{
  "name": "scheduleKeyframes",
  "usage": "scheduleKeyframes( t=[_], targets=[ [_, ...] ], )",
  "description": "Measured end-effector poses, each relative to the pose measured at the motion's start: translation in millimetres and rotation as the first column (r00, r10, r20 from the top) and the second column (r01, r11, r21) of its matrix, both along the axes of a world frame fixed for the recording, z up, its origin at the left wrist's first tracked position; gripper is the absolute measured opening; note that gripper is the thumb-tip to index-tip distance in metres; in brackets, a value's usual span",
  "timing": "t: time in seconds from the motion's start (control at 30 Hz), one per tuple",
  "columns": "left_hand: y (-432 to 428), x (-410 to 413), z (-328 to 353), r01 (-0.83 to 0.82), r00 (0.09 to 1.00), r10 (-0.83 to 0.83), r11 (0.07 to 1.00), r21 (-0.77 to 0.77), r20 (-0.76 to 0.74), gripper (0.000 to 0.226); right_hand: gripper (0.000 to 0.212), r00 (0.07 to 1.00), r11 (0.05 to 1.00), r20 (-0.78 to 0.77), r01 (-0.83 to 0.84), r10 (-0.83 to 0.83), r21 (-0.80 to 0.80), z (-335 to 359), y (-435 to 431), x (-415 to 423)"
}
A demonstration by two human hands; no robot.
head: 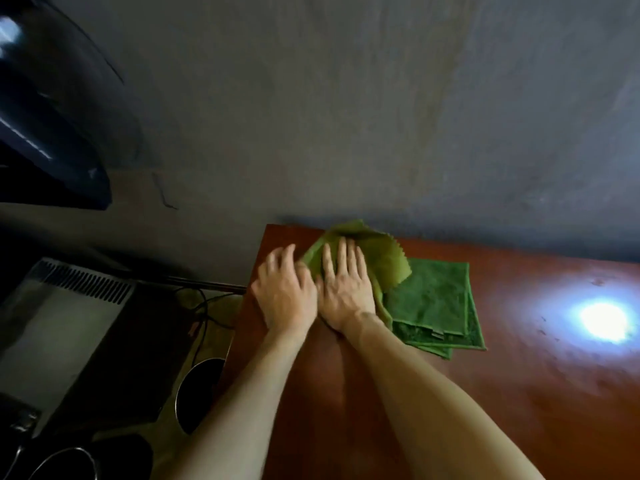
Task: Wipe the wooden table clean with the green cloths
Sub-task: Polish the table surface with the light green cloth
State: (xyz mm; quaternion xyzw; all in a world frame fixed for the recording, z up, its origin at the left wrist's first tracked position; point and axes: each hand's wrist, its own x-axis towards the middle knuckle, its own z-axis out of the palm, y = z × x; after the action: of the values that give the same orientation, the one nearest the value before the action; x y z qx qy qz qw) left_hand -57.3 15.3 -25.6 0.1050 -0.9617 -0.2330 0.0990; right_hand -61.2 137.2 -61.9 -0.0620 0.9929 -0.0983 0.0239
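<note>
Head view, far left corner of the desk (450, 410). The right hand (344, 289) lies flat on a thin, pale green cloth (384, 258), its fingers (343, 251) straight and close together, so that the whole palm bears down and the cloth is spread rather than bunched, as a wiping stroke needs. The left hand (285, 296) sits just beside it, blurred, with fingers (277, 258) loosely apart and holding nothing; whether they touch the cloth's left edge cannot be told. It probably steadies or smooths that edge. A second, darker green cloth (433, 303), thicker and folded, rests on the desk to the right, partly under the pale one, within reach for later use. The corner abuts a grey wall (346, 116). A bright lamp reflection (604, 320) marks the right of the desk, where faint specks suggest wiping remains to be done. Cables (201, 306) hang past the desk's left edge.
</note>
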Motion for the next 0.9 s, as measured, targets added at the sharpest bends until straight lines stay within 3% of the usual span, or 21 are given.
scheduleKeyframes(
  t=[0.07,0.17,0.33,0.47,0.63,0.7,0.8,0.9],
  targets=[
    [-40.8,18.0,-17.4,-0.016,0.995,0.024,0.997,-0.076,0.097,0.049,0.069,1.0,1.0,0.015,-0.001,0.001,-0.019,4.3,-4.7,6.4],
    [-63.3,44.4,-36.8,0.102,0.979,-0.077,0.987,-0.125,0.19,0.056,0.063,0.985,0.986,0.038,-0.165,0.166,-0.037,9.3,-15.1,38.3],
    [-63.8,50.4,-43.4,0.065,0.998,-0.064,0.994,0.091,-0.013,0.058,0.063,0.984,0.986,0.068,-0.166,0.166,0.001,12.7,-25.1,-25.9],
    [-63.8,49.1,-37.2,0.014,1.0,-0.017,0.973,0.229,0.012,0.068,0.063,0.976,0.975,0.044,-0.217,0.215,0.052,8.5,-58.4,-70.9],
    [-62.3,52.8,-38.3,-0.022,0.997,0.042,0.96,0.279,-0.067,0.059,0.069,0.835,0.834,0.1,-0.548,0.541,0.062,13.7,-70.0,5.3],
    [-62.6,54.1,-39.0,-0.036,0.997,0.053,0.957,0.286,-0.052,0.058,0.066,0.876,0.876,0.098,-0.478,0.472,0.067,12.9,-70.4,-6.6],
    [-63.9,51.8,-38.1,-0.004,1.0,0.005,0.976,0.217,-0.005,0.062,0.063,0.972,0.973,0.099,-0.219,0.212,0.073,12.1,-87.2,-66.6],
    [-65.2,52.6,-36.1,-0.013,1.0,0.013,0.979,0.204,-0.001,0.062,0.063,0.982,0.985,0.116,-0.157,0.149,0.067,11.7,-93.1,-80.3]
  ],
)
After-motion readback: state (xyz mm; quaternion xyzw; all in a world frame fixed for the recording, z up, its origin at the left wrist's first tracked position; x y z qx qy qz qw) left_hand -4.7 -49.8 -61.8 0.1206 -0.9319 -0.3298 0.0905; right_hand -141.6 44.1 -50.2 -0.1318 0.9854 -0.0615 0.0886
